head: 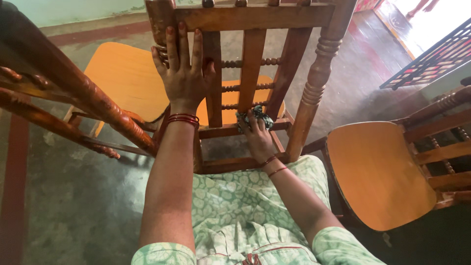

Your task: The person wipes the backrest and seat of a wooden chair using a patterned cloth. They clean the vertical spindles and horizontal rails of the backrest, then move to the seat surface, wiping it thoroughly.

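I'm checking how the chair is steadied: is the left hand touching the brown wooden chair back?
Touching. The head view shows the left hand laid flat, fingers spread, against the upper slats of the brown wooden chair back, with no gap visible under the palm.

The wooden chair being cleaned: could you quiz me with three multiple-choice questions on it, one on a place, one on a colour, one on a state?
1. Where does the left hand rest?
A. on the chair's back frame
B. on the floor
C. on the person's lap

2. What colour are the chair seats?
A. blue
B. white
C. orange-yellow

3. What is the right hand doing?
A. hanging open
B. gripping a bunched cloth
C. lying flat on a seat

Answers:
1 A: the palm lies flat, fingers spread, on the chair back's upright wood.
2 C: each seat in view is orange-yellow.
3 B: the fingers close round a dark patterned cloth pressed against a lower rail.
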